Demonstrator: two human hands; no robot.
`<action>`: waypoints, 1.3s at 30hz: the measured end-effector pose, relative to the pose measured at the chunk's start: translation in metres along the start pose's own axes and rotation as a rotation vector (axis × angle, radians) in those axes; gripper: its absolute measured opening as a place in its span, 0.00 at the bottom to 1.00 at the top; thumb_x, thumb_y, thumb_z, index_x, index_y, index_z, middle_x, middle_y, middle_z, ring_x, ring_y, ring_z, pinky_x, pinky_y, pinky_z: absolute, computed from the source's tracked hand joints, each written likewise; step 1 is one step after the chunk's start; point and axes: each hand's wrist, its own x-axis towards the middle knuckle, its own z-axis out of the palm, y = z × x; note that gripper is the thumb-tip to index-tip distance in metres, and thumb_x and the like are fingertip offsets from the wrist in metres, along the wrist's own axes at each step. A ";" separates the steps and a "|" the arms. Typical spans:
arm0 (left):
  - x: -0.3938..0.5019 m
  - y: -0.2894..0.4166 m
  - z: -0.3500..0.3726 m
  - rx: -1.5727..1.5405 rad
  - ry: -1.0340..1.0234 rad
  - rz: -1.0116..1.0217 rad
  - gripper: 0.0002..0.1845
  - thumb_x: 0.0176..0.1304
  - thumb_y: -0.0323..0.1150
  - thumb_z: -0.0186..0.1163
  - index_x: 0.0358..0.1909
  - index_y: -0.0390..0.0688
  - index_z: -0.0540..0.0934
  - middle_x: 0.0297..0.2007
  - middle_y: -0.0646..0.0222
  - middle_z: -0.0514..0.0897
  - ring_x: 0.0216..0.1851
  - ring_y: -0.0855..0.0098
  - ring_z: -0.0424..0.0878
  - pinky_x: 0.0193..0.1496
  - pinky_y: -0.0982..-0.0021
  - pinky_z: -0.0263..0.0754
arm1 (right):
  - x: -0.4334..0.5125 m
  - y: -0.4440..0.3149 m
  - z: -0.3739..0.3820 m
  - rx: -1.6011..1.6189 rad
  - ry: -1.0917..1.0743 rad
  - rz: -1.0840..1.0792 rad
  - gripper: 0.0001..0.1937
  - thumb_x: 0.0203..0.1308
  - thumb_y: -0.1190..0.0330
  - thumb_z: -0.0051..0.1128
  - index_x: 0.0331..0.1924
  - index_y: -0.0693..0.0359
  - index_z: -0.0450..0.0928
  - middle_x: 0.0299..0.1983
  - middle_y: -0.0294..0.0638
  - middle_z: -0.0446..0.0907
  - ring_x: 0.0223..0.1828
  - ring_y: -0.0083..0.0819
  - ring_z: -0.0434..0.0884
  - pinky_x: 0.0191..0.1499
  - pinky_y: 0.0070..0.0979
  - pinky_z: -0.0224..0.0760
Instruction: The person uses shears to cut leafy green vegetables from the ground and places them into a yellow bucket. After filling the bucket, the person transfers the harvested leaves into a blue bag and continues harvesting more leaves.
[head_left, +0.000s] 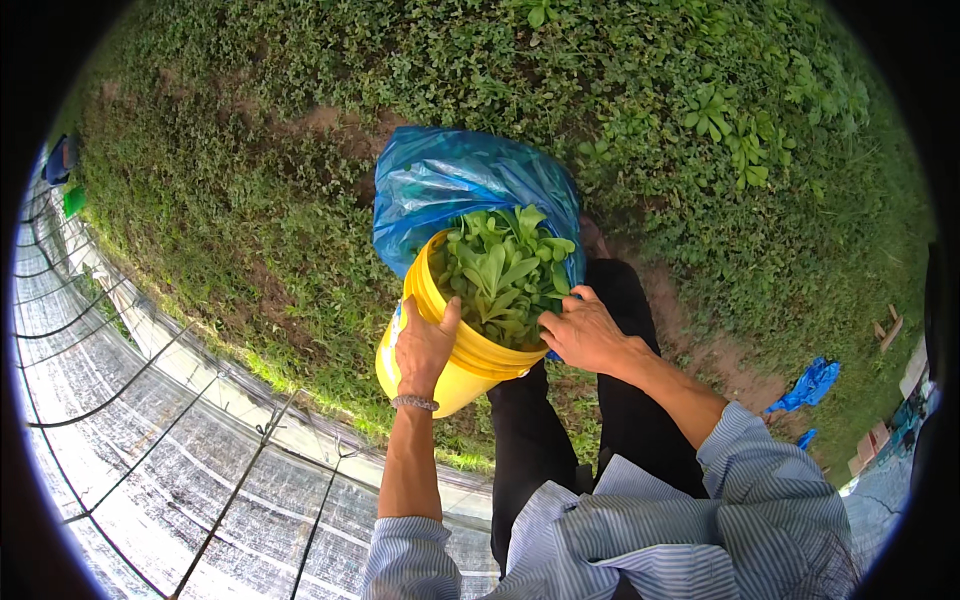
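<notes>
A yellow plastic bucket (442, 375), tilted with its mouth towards the upper right, is full of leafy green plants (499, 277). My left hand (426, 341) grips the bucket's near left side, its thumb near the rim. At the right of the mouth, my right hand (581, 326) has its fingers bent on the edge of a blue plastic bag (465, 169), close to the bucket's rim. The bag lies bulging just beyond the bucket, and its opening meets the bucket's mouth. Some green shows through the bag; the rest of its contents is hidden.
Low green plants (300, 217) cover the ground, with bare soil between them. A greenhouse cover with dark ribs (187, 487) curves along the lower left. Blue plastic (810, 385) and wood pieces (890, 330) lie at the right. A green object (74, 202) is at the far left.
</notes>
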 end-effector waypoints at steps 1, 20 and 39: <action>-0.002 -0.005 0.002 -0.021 -0.009 -0.010 0.47 0.65 0.68 0.56 0.67 0.34 0.63 0.42 0.35 0.85 0.44 0.37 0.85 0.45 0.48 0.80 | 0.001 0.002 0.002 -0.019 -0.069 0.032 0.09 0.66 0.64 0.59 0.37 0.62 0.81 0.19 0.41 0.80 0.36 0.39 0.78 0.62 0.46 0.60; -0.002 -0.062 0.019 -0.164 0.026 0.016 0.50 0.61 0.68 0.60 0.70 0.36 0.62 0.27 0.47 0.86 0.32 0.44 0.86 0.35 0.51 0.79 | 0.240 0.035 0.005 -0.406 -0.206 0.324 0.16 0.62 0.62 0.67 0.47 0.65 0.80 0.48 0.49 0.80 0.55 0.48 0.77 0.54 0.46 0.71; 0.035 -0.091 -0.007 -0.116 0.005 -0.024 0.50 0.63 0.72 0.54 0.69 0.36 0.65 0.35 0.38 0.86 0.42 0.39 0.86 0.43 0.48 0.79 | 0.267 -0.089 0.065 -0.058 0.144 -0.107 0.11 0.63 0.68 0.60 0.41 0.67 0.73 0.35 0.52 0.83 0.35 0.54 0.84 0.39 0.47 0.78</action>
